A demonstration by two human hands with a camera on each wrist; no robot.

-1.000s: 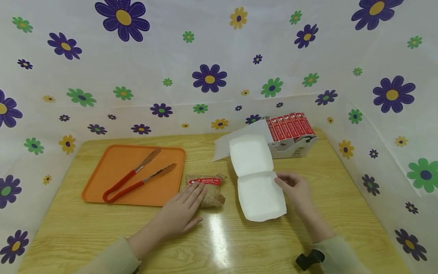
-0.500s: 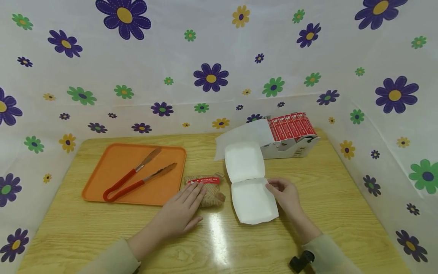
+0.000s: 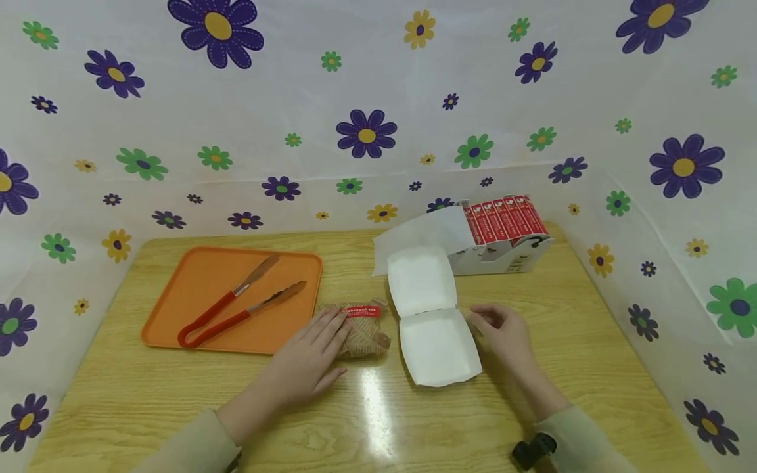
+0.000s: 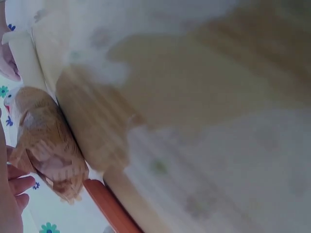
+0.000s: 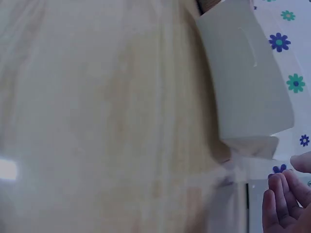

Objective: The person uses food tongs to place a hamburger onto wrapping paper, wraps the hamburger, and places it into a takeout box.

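Note:
A paper-wrapped burger [image 3: 363,338] with a red strip lies mid-table, its brown printed wrapper folded at the ends. My left hand [image 3: 310,358] rests its fairly straight fingers over the burger's left side; in the left wrist view the fingers [image 4: 18,184] show beside the wrapped burger [image 4: 48,145]. Right of the burger, a white hinged takeaway box [image 3: 440,348] lies unfolded, lid toward the back. My right hand [image 3: 505,332] hovers just off the box's right side, fingers loosely bent and holding nothing. The right wrist view shows that hand [image 5: 289,199] apart from the box [image 5: 248,77].
At the left an orange tray [image 3: 165,315] bears red-handled tongs [image 3: 227,315]. Behind the takeaway box stands a white carton [image 3: 497,263] of red packs [image 3: 505,220], its paper flap [image 3: 414,230] reaching left. A flowered sheet hangs behind and at the sides of the table.
The takeaway box came left and slightly toward me, then stayed put. My right hand has let go of it and drawn off right. The left hand slid slightly left on the burger.

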